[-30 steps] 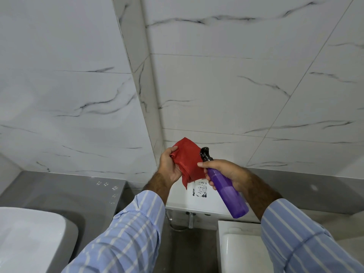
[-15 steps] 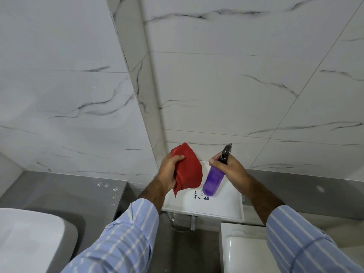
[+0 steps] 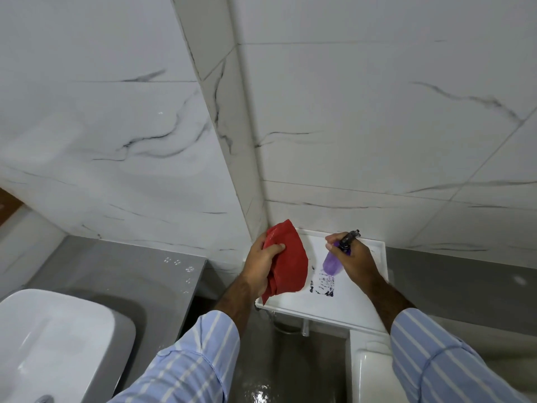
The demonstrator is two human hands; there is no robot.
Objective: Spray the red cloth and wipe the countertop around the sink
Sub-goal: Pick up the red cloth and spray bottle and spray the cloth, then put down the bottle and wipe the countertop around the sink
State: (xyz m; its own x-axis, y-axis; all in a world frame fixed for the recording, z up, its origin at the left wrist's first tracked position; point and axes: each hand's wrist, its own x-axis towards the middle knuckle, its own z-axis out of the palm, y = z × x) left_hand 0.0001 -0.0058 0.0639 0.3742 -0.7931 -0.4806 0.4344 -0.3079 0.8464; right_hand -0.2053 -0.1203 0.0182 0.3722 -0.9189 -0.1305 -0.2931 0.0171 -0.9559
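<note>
Gripping the red cloth [image 3: 287, 264] in a loose bunch, the left hand [image 3: 263, 267] holds it up over the near left corner of a white tray [image 3: 360, 295], thumb pressed across the folds so most of the fabric faces the other hand; judged from that pose, the cloth is being offered as a target for spray. Far to the left sits the white sink [image 3: 58, 341], smooth, glossy and rounded at its corners, set on a grey countertop [image 3: 130, 269] with a matte, stone-like face and a few water drops near its right edge. The cloth looks thin and soft, creased, hanging to a point below the palm. To its right, the right hand [image 3: 353, 261] is closed around a purple spray bottle [image 3: 334, 261], translucent plastic with a black nozzle, held just above the tray. Whether the bottle touches the tray cannot be told. Pale marble-veined tiles cover both walls behind.
</note>
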